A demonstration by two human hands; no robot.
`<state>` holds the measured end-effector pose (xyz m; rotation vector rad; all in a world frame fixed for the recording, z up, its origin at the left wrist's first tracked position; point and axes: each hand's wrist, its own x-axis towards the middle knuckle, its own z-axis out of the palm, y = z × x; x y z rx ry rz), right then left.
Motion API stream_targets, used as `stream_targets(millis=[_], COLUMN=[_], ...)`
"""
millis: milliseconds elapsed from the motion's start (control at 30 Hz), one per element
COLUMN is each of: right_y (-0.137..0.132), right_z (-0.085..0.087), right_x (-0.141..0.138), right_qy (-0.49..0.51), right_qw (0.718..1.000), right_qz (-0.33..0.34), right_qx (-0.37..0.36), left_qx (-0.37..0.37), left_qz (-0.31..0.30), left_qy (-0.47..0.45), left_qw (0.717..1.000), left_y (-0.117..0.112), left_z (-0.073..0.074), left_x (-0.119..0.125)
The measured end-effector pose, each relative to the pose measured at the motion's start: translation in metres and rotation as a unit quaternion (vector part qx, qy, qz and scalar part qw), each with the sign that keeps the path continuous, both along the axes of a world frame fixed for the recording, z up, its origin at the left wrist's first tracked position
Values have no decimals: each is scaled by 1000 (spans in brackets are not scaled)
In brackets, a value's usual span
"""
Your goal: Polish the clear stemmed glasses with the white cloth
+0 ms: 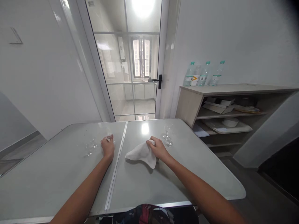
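My right hand (159,150) is closed on a white cloth (141,153), which hangs down to the left over the tabletop. Left of the table's metal seam, my left hand (107,147) has its fingers closed around a clear stemmed glass (107,136); the hand hides much of it. Several more clear glasses (89,148) are beside that hand, on its left. Just beyond my right hand, two clear stemmed glasses (168,141) stand close together. Their transparent bowls are hard to make out.
The pale table (137,189) has a metal strip (116,165) across it. A wooden shelf unit (224,88) at the right bears several plastic bottles (202,77) on top, with boxes and a white bowl (230,122) inside. Past the far edge is a glass door (144,105) with a black handle.
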<state>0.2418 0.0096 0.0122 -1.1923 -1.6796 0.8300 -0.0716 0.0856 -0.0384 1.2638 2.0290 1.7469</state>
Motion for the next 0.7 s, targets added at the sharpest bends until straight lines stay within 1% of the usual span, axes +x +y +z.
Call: stream_targets(millis=[33,67,100,133,167,200,267,300,333,367,400,433,467,533,600,700], right_y=[0,1,1,2,3,4,7,8,8,7,6,3,0,-7,-11,-12], right_z=[-2,-5,-6,-7,-8,-8,-6,-4,-1,2,5,8,10,12,12,12], right_x=[-1,-2,-3,-3,-2,-1,2,4,5,6,7,6,5,2,-1,1], right_qy=[63,120,164,196,214,222,227,226,217,198,167,127,83,15,-9,22], right_qw=[996,985,971,961,956,958,964,967,970,975,981,988,992,993,989,981], right_qz=[11,30,49,60,57,40,-18,-47,-74,-94,-97,-83,-52,37,104,188], right_qx=[-65,-122,-165,-188,-192,-179,-135,-110,-80,-42,-1,40,76,113,108,37], left_qx=[9,17,23,27,27,23,2,-17,-42,-60,-71,-78,-79,-77,-69,-42], left_qz=[-20,-44,-71,-103,-137,-173,-239,-270,-299,-309,-310,-307,-299,-295,-305,-328], left_qy=[16,35,52,69,83,94,114,135,177,224,268,305,332,365,387,420], left_qw=[1000,998,996,992,987,980,964,953,937,922,910,898,891,880,867,845], left_y=[-3,-6,-10,-14,-18,-23,-33,-38,-43,-47,-51,-55,-57,-60,-61,-62], left_z=[4,8,12,15,18,19,22,23,24,25,26,27,27,28,27,26], left_x=[4,8,13,19,25,32,45,52,57,62,66,69,70,71,69,67])
